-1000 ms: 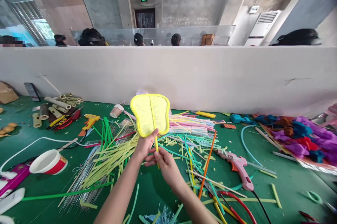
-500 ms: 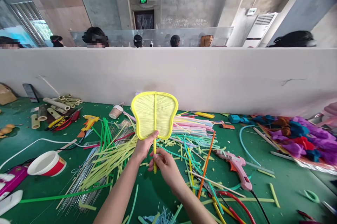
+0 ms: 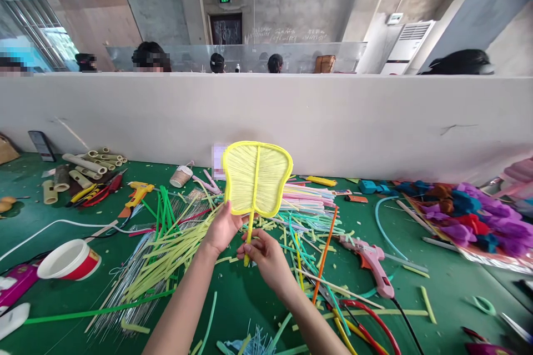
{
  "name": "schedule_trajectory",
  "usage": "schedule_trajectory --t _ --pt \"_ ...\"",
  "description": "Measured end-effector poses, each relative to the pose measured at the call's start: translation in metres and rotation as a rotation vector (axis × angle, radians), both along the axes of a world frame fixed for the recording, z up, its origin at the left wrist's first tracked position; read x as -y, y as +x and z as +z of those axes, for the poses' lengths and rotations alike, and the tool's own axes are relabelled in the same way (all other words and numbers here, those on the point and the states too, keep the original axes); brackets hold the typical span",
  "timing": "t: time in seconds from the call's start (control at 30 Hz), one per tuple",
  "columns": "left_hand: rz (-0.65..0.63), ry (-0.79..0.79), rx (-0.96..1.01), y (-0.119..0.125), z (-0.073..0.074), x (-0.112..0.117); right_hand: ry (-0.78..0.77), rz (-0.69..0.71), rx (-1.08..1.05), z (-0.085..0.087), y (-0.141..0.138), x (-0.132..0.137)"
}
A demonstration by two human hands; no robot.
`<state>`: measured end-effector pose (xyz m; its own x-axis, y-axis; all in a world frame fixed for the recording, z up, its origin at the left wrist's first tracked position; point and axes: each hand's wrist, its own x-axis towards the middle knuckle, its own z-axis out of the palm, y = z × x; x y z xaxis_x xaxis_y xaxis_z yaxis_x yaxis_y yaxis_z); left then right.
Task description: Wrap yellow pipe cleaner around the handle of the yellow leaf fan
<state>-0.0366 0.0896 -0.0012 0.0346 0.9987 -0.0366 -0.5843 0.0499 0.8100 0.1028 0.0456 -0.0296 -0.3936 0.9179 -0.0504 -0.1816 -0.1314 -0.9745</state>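
Observation:
A yellow hand fan (image 3: pixel 266 177), with a wavy-edged frame, fine pale strands and a central rib, is held up over the table, tilted slightly right. My left hand (image 3: pixel 225 228) is closed at the lower left edge of the fan, by the top of its handle; some of its fingers are hidden behind. Lower down, my right hand (image 3: pixel 263 255) pinches the yellow handle near its end. Under and around both hands lie pale green pipe cleaners (image 3: pixel 175 258) and bundles of pink and white ones (image 3: pixel 310 199).
A pink glue gun (image 3: pixel 372 260) and red-handled pliers (image 3: pixel 366 316) lie to the right. Leftward are a paper cup (image 3: pixel 70 260), a yellow glue gun (image 3: pixel 139 193) and bamboo pieces (image 3: pixel 89 169). A white partition (image 3: pixel 166 116) stands behind the green table; people sit beyond it.
The fan has shifted right and tilted to the right. My left hand has moved from the front of the handle's top to the fan's lower left edge; my right hand stays on the handle.

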Motion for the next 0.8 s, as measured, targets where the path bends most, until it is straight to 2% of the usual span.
schedule_trajectory --t 0.13,0.33,0.57,0.8 --pt "0.036 -0.027 -0.043 -0.014 0.012 -0.003 0.014 0.019 0.07 0.003 0.011 -0.003" --pt "0.139 -0.058 -0.14 -0.011 0.01 -0.002 0.007 -0.079 0.092 0.007 0.013 -0.007" --pt "0.183 -0.019 -0.237 -0.003 0.009 0.0 -0.094 -0.087 0.029 0.02 0.016 -0.009" --pt "0.133 0.003 -0.287 0.003 0.011 0.004 -0.084 -0.167 0.016 0.019 0.014 -0.009"
